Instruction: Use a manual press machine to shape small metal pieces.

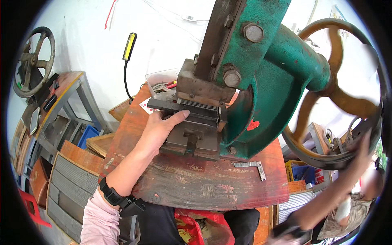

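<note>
A green hand press (261, 110) with a dark ram stands on a worn red-brown wooden bench (183, 183). My left hand (163, 124) grips a dark flat metal bar (163, 105) under the press head, thumb on its near side, other fingers partly hidden. The bar lies across the steel die block (188, 141), close to a row of thin metal strips (198, 104) below the ram. At the right, my right hand (363, 145) is at the rim of the brown handwheel (341, 100); motion smears its fingers.
Small silver metal strips (249, 165) lie on the bench right of the die. Behind the press sits a clear plastic box (161, 79) with tools. A black lamp (130, 49) on a bent neck rises behind. Another handwheel (34, 61) stands left; a red bag (204, 226) rests between my legs.
</note>
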A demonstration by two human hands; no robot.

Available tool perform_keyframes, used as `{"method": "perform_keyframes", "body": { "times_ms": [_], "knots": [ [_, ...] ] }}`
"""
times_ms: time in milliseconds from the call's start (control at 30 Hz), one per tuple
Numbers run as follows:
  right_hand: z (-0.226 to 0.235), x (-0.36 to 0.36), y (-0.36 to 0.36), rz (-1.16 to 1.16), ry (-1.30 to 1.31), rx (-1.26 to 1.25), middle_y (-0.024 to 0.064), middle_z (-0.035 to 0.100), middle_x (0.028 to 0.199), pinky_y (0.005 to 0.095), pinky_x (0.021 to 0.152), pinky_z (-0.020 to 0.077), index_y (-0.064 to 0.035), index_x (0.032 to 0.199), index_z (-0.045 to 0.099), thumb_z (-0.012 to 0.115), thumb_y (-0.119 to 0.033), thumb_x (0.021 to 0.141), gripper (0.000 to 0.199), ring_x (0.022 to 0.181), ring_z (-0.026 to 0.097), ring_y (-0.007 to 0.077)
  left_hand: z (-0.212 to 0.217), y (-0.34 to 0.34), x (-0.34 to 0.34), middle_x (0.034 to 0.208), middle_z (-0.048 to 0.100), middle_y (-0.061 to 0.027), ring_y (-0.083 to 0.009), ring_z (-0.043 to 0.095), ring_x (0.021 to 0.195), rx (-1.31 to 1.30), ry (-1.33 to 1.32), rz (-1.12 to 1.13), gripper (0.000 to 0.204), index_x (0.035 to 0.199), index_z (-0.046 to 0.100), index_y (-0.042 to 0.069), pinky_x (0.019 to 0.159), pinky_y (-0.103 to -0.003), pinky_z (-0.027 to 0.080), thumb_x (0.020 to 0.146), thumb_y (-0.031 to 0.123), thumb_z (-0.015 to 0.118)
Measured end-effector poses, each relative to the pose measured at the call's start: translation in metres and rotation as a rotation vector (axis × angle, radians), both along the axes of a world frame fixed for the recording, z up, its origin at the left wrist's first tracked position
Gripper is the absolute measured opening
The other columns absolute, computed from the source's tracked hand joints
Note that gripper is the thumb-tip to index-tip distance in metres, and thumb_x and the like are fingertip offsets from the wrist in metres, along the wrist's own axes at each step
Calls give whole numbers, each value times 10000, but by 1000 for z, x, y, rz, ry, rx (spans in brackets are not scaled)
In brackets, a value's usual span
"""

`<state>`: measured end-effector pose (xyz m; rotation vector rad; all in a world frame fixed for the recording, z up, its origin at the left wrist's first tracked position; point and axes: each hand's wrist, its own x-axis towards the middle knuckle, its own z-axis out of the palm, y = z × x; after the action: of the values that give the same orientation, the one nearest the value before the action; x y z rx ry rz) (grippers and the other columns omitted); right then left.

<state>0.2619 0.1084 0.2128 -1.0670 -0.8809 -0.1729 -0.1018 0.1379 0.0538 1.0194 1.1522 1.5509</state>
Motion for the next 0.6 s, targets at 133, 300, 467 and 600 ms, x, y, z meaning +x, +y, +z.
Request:
{"method": "perform_keyframes", "body": {
  "times_ms": [133,300,467,600],
  "knots": [
    [-105,-39,18,-7,-1,176,50,581,801,253,727,481,42,1135,512,636,-143,925,306,716,579,131,0,-2,-1,1068,649,-125,-161,627,933,13,5,-38,448,1145,578,-77,796,-297,516,861,241,715],
    [-24,27,-13,152,-267,-81,13,541,679,222,545,408,-23,933,545,644,-219,909,221,571,513,84,-5,2,-2,1116,623,-128,-172,607,982,11,20,1,533,1207,517,-84,861,-311,497,847,246,731],
    [90,53,-8,141,-543,-368,-28,474,589,222,432,385,-82,865,518,609,-345,881,278,469,475,64,-14,10,-3,1313,418,-246,-278,524,1116,146,547,460,1010,1390,207,-116,945,-369,457,714,282,844],
    [155,46,17,24,-653,-444,-25,472,606,210,434,405,-80,848,508,609,-336,862,275,460,454,59,-1,5,-13,1160,506,-233,-361,525,1044,431,1226,662,816,1286,380,-106,920,-410,444,714,255,836]
  ]
}}
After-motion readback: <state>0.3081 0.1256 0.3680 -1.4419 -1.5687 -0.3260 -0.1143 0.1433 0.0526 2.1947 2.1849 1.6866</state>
